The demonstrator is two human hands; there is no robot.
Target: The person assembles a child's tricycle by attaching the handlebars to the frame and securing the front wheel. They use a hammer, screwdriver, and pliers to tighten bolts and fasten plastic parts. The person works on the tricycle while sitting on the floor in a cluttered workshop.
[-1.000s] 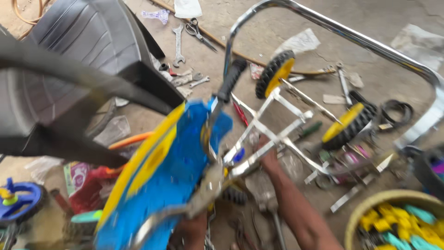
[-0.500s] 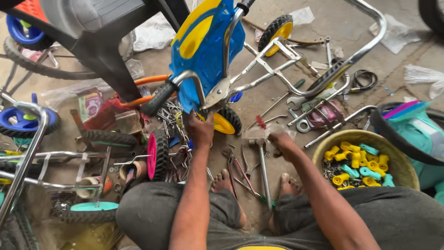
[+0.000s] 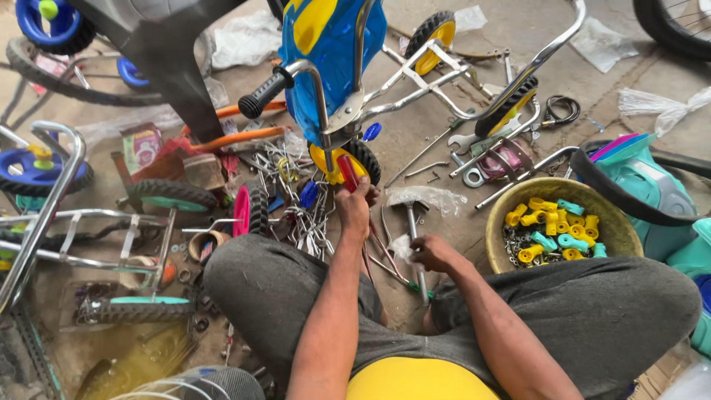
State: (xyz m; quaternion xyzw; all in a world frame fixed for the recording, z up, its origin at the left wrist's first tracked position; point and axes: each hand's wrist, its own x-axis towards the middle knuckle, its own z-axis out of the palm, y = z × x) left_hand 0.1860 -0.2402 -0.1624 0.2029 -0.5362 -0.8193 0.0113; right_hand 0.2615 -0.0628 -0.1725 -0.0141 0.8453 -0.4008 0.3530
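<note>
Wheels: a pink-hubbed wheel (image 3: 249, 211) and a teal-hubbed wheel (image 3: 172, 197) are seen lying on the ground to the left of the hands, among scattered metal parts.
Tricycle: a blue and yellow child's tricycle (image 3: 333, 52) is tipped up just ahead of the hands, its small front wheel (image 3: 354, 159) nearest to them, its black handlebar grip (image 3: 261, 95) pointing left.
Left hand: the left hand (image 3: 354, 204) is closed around a red-handled tool (image 3: 347, 172), which is held up against the front wheel.
Position of tool: the red handle is seen rising from the top of the fist, touching or just beside the yellow wheel hub; which of the two cannot be told.
Right hand: the right hand (image 3: 433, 253) is lowered to the ground to the right of the left hand, fingers curled onto the shaft of a hammer (image 3: 413, 230) whose head is wrapped in clear plastic.
Bowl: a round bowl (image 3: 503, 244) of yellow and teal plastic caps is set to the right of the right hand, near the knee.
</note>
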